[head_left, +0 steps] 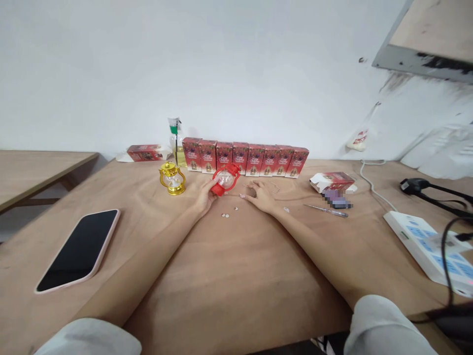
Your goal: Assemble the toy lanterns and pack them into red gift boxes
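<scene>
Left hand (207, 197): closed around the lower end of a red lantern (224, 180), which is held tilted above the counter (236, 276), its ring handle out toward the right and the clear globe visible. Right hand (260, 197): palm down, low over the counter, thumb and fingers partly spread (cannot tell whether a small piece is pinched at the tips). Just beyond its fingers lies a thin bent wire (276, 187). Nearer the wearer, between the forearms: small silver discs (225, 215). Gold lantern (172, 178) stands upright left of the left hand. Behind the hands, eight red boxes (240, 155) stand in a row. Right of the right hand: screwdriver (325, 210), lying flat, and beyond it an opened box (334, 181) on its side
</scene>
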`<state>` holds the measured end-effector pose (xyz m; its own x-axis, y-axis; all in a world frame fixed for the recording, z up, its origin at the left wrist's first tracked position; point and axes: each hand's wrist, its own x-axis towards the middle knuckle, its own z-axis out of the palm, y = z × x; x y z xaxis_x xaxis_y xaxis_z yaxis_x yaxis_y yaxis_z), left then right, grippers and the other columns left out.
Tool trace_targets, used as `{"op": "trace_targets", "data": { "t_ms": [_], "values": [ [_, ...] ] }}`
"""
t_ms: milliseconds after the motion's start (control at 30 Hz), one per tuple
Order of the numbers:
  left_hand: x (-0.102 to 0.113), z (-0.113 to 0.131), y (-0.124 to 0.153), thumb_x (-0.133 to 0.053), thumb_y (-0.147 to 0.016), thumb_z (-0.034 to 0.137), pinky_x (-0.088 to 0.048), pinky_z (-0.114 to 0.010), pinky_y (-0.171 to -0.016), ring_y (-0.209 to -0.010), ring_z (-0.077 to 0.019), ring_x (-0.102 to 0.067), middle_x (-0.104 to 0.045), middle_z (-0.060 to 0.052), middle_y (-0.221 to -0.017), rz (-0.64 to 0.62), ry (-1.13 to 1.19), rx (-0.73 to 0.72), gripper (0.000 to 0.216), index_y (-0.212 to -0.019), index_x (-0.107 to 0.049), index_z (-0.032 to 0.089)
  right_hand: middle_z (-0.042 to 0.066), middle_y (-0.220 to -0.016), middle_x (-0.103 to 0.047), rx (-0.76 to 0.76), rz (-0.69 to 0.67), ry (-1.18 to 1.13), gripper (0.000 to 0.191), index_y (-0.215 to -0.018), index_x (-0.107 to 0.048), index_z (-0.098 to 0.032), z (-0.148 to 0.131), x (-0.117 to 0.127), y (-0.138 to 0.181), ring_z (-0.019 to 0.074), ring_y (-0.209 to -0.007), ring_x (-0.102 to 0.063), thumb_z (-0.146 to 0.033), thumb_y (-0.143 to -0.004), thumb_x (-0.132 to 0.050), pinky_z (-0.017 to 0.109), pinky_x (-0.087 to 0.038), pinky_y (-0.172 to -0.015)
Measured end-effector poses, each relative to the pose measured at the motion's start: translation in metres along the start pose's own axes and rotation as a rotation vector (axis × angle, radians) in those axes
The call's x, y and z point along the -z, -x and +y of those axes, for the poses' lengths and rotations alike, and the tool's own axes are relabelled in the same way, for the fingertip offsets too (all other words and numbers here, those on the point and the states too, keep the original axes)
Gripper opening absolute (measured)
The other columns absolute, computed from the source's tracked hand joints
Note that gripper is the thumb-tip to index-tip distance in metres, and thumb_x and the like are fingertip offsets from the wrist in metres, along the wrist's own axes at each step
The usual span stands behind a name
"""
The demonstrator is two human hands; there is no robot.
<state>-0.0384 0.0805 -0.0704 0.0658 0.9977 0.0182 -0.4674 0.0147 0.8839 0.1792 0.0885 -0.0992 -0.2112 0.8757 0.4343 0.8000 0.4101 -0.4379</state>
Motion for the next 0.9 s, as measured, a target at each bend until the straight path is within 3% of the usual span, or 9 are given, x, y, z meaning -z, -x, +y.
{"op": "trace_targets", "data": {
  "t_ms": [200, 333, 433, 567, 733, 833, 900],
  "values": [
    [0.003, 0.006, -0.001, -0.065, -0.071, 0.033, -0.049, -0.024, -0.056, -0.062, -0.0122, -0.059, -0.064, 0.0, -0.076, 0.021, 0.11, 0.059, 0.024, -0.087, -0.057, 0.017, 0.012, -0.1, -0.069, 0.172, 0.001, -0.081, 0.045, -0.093, -0.067, -0.019, -0.005, 0.001, 0.001, 0.0243, -0.102, -0.062, -0.048, -0.095, -0.033, 0.043, -0.042, -0.096],
    [0.005, 0.012, 0.0, -0.062, -0.072, 0.036, -0.047, -0.025, -0.051, -0.053, -0.0108, -0.055, -0.061, 0.0, -0.072, -0.009, 0.18, 0.12, 0.025, -0.086, -0.054, 0.018, 0.005, -0.092, -0.071, 0.153, -0.022, -0.183, 0.043, -0.099, -0.064, -0.023, -0.006, 0.006, 0.002, 0.0188, -0.09, -0.067, -0.043, -0.097, -0.027, 0.035, -0.05, -0.083],
    [0.006, 0.014, 0.001, -0.062, -0.072, 0.035, -0.045, -0.023, -0.048, -0.05, -0.0096, -0.052, -0.059, 0.001, -0.069, -0.021, 0.224, 0.131, 0.022, -0.083, -0.052, 0.018, 0.004, -0.086, -0.071, 0.054, -0.027, -0.355, 0.04, -0.107, -0.06, -0.021, -0.008, 0.01, 0.003, 0.0157, -0.074, -0.068, -0.042, -0.097, -0.028, 0.031, -0.052, -0.073],
    [0.005, 0.013, 0.001, -0.063, -0.07, 0.029, -0.042, -0.021, -0.046, -0.048, -0.0084, -0.049, -0.058, 0.001, -0.067, -0.017, 0.258, 0.123, 0.019, -0.081, -0.053, 0.018, 0.008, -0.103, -0.068, -0.018, 0.033, -0.373, 0.04, -0.117, -0.056, -0.02, -0.011, 0.013, 0.004, 0.0186, -0.091, -0.066, -0.047, -0.092, -0.041, 0.037, -0.049, -0.085],
    [0.002, 0.012, 0.002, -0.064, -0.071, 0.021, -0.037, -0.017, -0.04, -0.05, -0.0073, -0.049, -0.061, 0.0, -0.07, 0.004, 0.284, 0.073, 0.013, -0.082, -0.057, 0.016, 0.012, -0.131, -0.053, 0.075, -0.145, -0.336, 0.065, -0.131, -0.044, -0.023, -0.012, 0.014, 0.006, 0.0252, -0.12, -0.051, -0.054, -0.077, -0.062, 0.045, -0.041, -0.099],
    [0.001, 0.012, 0.002, -0.064, -0.072, 0.02, -0.033, -0.016, -0.037, -0.047, -0.0059, -0.047, -0.06, 0.001, -0.067, 0.012, 0.292, 0.052, 0.01, -0.079, -0.057, 0.015, 0.013, -0.133, -0.05, 0.145, -0.207, -0.235, 0.083, -0.133, -0.042, -0.024, -0.014, 0.015, 0.006, 0.0304, -0.123, -0.046, -0.056, -0.064, -0.073, 0.05, -0.039, -0.1],
    [0.001, 0.013, 0.003, -0.064, -0.073, 0.021, -0.032, -0.016, -0.036, -0.043, -0.0045, -0.043, -0.059, 0.002, -0.064, 0.013, 0.295, 0.05, 0.01, -0.077, -0.057, 0.015, 0.013, -0.125, -0.053, 0.174, -0.185, -0.186, 0.082, -0.132, -0.042, -0.021, -0.014, 0.014, 0.006, 0.0309, -0.118, -0.049, -0.056, -0.064, -0.073, 0.051, -0.039, -0.099]
  ]
}}
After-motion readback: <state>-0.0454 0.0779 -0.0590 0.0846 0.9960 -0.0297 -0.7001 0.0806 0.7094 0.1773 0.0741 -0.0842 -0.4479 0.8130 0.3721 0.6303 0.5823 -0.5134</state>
